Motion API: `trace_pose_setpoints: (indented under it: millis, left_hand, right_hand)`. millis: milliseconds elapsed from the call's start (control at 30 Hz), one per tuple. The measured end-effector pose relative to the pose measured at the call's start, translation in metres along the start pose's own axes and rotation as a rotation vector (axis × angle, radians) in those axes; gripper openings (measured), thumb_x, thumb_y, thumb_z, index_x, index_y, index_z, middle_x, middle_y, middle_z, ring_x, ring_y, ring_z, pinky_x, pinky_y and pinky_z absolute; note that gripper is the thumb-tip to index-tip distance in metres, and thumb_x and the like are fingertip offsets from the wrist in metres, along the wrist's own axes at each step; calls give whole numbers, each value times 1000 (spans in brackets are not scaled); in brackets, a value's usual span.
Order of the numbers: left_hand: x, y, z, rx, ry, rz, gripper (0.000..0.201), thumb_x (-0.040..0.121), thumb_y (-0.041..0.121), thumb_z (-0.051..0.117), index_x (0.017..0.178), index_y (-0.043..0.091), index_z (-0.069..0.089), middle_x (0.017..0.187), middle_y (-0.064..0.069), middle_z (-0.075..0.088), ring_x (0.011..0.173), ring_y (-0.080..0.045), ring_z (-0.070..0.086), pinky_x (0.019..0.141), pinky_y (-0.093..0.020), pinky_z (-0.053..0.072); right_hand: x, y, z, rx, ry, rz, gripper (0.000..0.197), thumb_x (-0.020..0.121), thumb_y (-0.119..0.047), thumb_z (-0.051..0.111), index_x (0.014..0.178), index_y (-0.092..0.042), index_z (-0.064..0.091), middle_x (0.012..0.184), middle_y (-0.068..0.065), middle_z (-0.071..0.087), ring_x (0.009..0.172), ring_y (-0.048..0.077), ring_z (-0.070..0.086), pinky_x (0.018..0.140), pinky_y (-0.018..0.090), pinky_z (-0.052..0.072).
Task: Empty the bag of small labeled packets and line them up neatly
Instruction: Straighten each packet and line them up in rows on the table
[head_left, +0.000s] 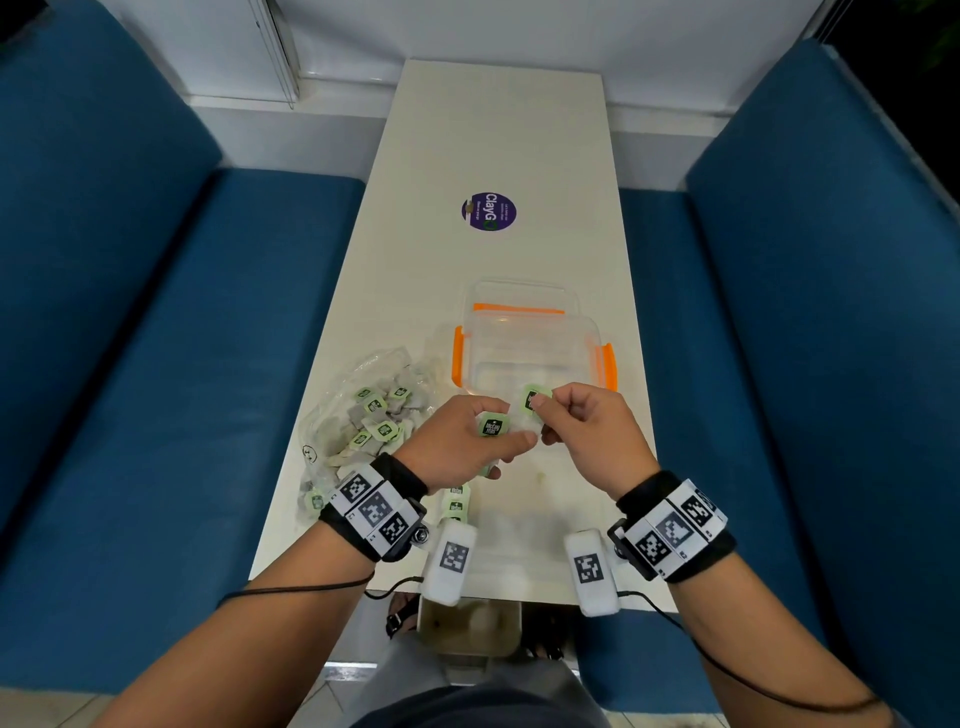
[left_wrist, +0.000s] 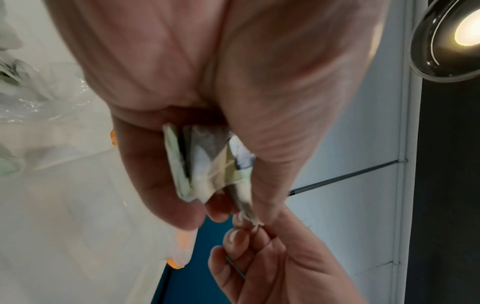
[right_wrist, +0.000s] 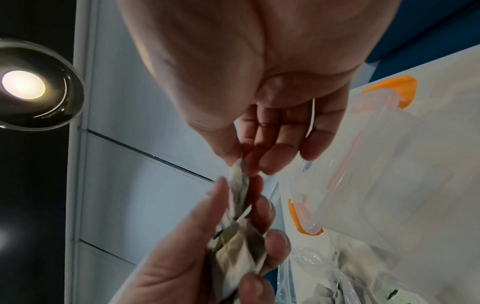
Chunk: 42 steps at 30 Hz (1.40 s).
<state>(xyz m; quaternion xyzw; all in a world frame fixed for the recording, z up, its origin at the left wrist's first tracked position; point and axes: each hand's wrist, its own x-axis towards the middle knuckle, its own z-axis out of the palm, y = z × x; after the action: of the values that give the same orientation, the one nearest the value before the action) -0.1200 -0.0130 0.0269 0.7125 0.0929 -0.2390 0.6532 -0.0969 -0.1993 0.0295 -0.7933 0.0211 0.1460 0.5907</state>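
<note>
A clear plastic bag (head_left: 363, 415) of small packets with green labels lies at the table's left edge. My left hand (head_left: 467, 441) holds a stack of packets (left_wrist: 207, 164) above the table, a green label (head_left: 491, 425) facing up. My right hand (head_left: 571, 421) pinches one packet (head_left: 531, 400) by its top edge, right next to the left hand's stack. In the right wrist view the pinched packet (right_wrist: 240, 185) hangs between thumb and forefinger, touching the left hand's stack (right_wrist: 239, 246). Several packets (head_left: 456, 501) lie in a line on the table under the left wrist.
A clear plastic box (head_left: 535, 343) with orange clips stands just behind my hands. A purple round sticker (head_left: 488, 212) is farther back on the white table (head_left: 493, 130). Blue benches (head_left: 156, 312) flank the table on both sides.
</note>
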Motion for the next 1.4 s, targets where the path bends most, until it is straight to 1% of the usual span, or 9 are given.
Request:
trace_pose_setpoints:
  millis: [100,267,367,467,667,833,1000,1167,1400]
  left_hand:
    - [1,-3,0,40,42,1,51,86,25,83,124,11,53,94,-12,71,72,-16,65,64,-32,58]
    - [0,-3,-3,102,-3,43,23,87,20,81,100,21,62,91,-1,69,74,-17,65,70,-39,59]
    - [0,-4,-7,95,-60,34,23,92,27,76,107,13,66,87,-7,74,76,-21,67,73,-45,60]
    - [-4,-2,-11,69,-95,57,17,98,21,68,101,4,72,77,-2,70,75,-18,65,68,-39,60]
    - [-1,-6,-12,130,-91,99,13,95,14,72,102,3,74,82,-9,67,73,-16,63,67,-34,61]
    - [0,-9,-11,107,-83,89,17,90,13,77,102,2,72,83,-11,68,74,-19,63,67,-35,59]
    - [6,-16,-13,32,-1,67,27,85,13,82,107,13,68,84,-8,70,73,-23,66,67,-39,58]
    - [8,-17,-12,-16,28,71,31,85,11,82,112,14,67,84,-5,70,71,-17,66,62,-32,56]
    - [12,-16,-14,-140,124,59,14,93,20,75,92,7,71,78,-8,71,70,-21,62,64,-36,55]
  right_hand:
    - [-1,-1,0,-10,-17,-9,28,96,-26,71,84,0,69,66,5,67,62,13,65,69,25,53]
    - [2,4,4,5,-40,11,35,96,-29,70,86,4,69,79,21,70,66,16,65,81,47,57]
    - [1,2,3,-1,-48,4,35,96,-29,70,86,4,68,75,17,69,65,15,63,80,46,56]
    - [2,0,0,-1,-64,-5,34,97,-27,69,87,5,68,71,13,66,64,14,62,77,39,54]
    - [3,5,3,12,-75,4,27,97,-27,70,87,-2,73,80,23,70,67,20,64,82,51,57]
    - [3,7,5,36,-63,-2,20,96,-27,71,92,-7,75,82,19,73,69,22,65,80,47,57]
    - [0,7,1,30,-96,19,14,99,-29,66,97,-20,77,83,4,74,67,11,65,69,23,52]
    - [-4,23,0,-81,-183,9,16,96,-25,71,84,-17,77,83,15,72,71,15,64,77,41,53]
    - [-6,26,3,-107,-204,-21,14,96,-22,71,84,-18,76,72,10,64,67,14,59,70,32,50]
